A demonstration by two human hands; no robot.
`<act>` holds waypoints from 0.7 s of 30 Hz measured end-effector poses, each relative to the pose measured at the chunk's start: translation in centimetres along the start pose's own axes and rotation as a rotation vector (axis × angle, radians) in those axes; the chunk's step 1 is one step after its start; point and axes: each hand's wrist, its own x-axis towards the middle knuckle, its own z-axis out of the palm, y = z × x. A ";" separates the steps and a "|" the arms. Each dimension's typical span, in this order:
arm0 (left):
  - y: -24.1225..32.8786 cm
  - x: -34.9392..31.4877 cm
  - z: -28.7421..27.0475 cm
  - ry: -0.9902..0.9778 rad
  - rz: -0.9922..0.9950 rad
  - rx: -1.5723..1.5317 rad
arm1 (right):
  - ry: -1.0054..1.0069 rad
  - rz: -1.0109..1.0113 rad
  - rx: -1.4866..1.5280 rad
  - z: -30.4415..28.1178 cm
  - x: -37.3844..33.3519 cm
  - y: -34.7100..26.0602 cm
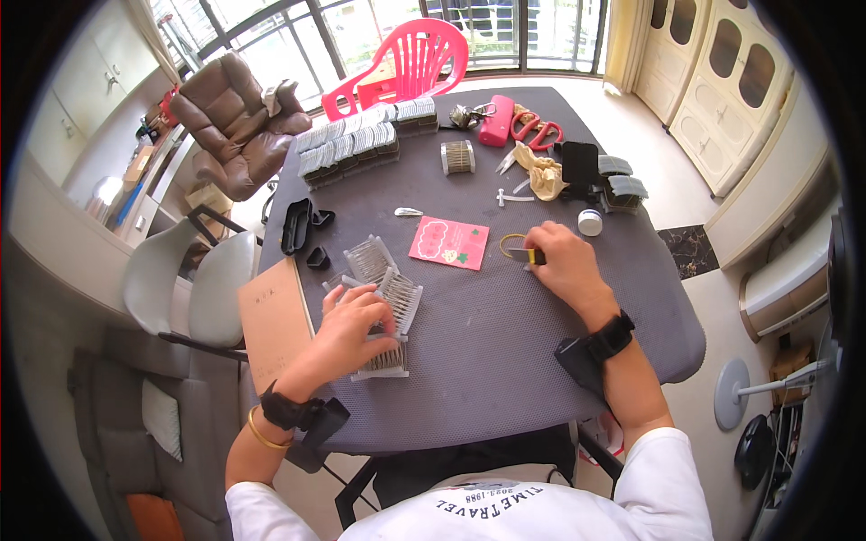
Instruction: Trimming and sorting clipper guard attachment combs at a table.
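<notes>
My left hand is over a small pile of clear plastic racks lined with rows of thin metal pins. Its fingers are curved and the thumb stands apart; the fingertips seem to touch the racks, with nothing plainly gripped. Another rack lies partly under that hand. Farther right, my right hand has its fingertips pinched on a thin yellow loop with a small dark part at its right end. Between the hands lies a pink printed card, and a small white clip-like piece is just beyond it.
Stacked racks stand at the far left of the grey table. Toward the far right are a wire spool, red-handled scissors, a pink case and a white round jar. Black trays and cardboard lie left.
</notes>
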 end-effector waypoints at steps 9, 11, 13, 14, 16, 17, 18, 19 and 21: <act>-0.9 -1.4 -3.8 0.128 -0.019 -0.125 | 0.143 -0.233 0.165 3.1 3.3 -3.4; -0.1 -1.1 -4.4 0.207 0.033 -0.136 | -0.044 -0.218 0.091 4.1 4.4 -2.4; 1.0 -1.0 -5.2 0.218 -0.025 -0.275 | -0.104 -0.273 -0.022 4.3 5.0 -2.3; 1.3 -0.9 -5.5 0.211 -0.099 -0.412 | -0.175 -0.325 -0.116 4.3 5.2 -2.3; 1.4 -0.5 -5.2 0.269 -0.040 -0.327 | -0.156 -0.393 -0.229 4.1 4.6 -2.3; 1.6 0.3 -4.7 0.363 -0.012 -0.479 | -0.157 -0.399 -0.220 3.7 4.5 -2.0; 1.8 0.7 -4.4 0.461 0.007 -0.620 | -0.151 -0.417 -0.202 3.3 4.8 -2.0; 1.7 1.3 -3.7 0.460 -0.019 -0.746 | -0.030 -0.452 -0.120 2.2 5.1 -2.4; 2.2 3.4 -1.4 0.397 0.062 -1.082 | 0.104 -0.284 0.051 1.3 6.0 -0.6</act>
